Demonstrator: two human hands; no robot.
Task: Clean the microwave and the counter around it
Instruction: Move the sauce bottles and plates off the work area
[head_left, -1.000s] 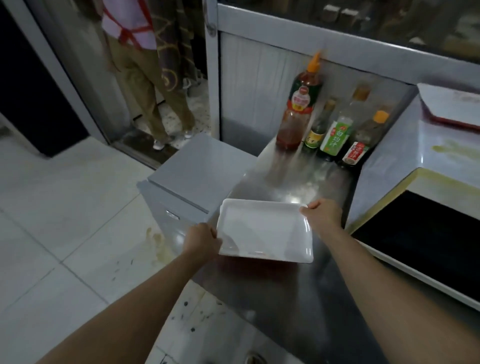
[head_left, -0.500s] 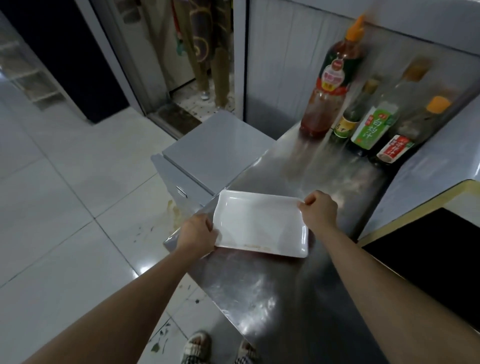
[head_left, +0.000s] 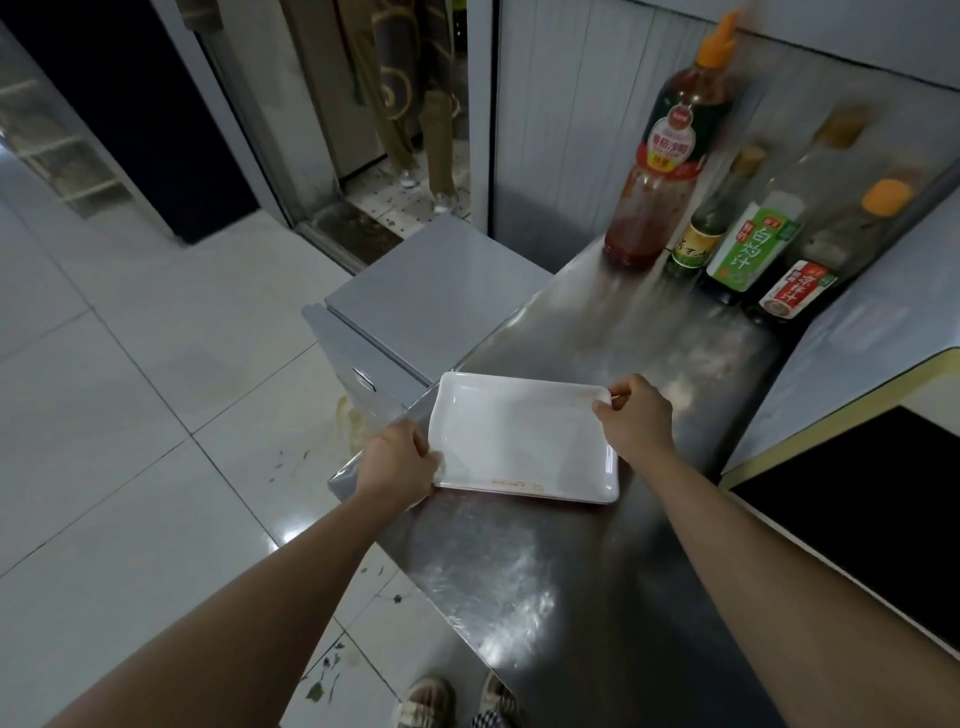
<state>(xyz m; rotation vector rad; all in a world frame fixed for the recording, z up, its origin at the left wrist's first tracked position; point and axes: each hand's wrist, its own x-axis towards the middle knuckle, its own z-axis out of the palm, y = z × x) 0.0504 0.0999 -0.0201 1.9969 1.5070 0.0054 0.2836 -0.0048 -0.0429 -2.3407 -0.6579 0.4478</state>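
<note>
A white rectangular tray (head_left: 519, 441) sits flat near the left edge of the steel counter (head_left: 545, 582). My left hand (head_left: 400, 460) grips its near-left corner. My right hand (head_left: 636, 415) pinches its far-right corner. A brownish smear marks the tray's near rim. The microwave (head_left: 852, 467), white with a dark door, fills the right side, and only its left part shows.
Several sauce bottles stand at the counter's back: a tall red one with an orange cap (head_left: 665, 156), a green-labelled one (head_left: 748, 244), a red-labelled one (head_left: 800, 286). A grey cabinet (head_left: 426, 296) stands lower to the left. A person's legs (head_left: 415, 104) show in the doorway. Debris lies on the tiled floor.
The tray has come down and left to the counter's edge with both hands still on it. The view has dropped and shifted left, showing less of the microwave.
</note>
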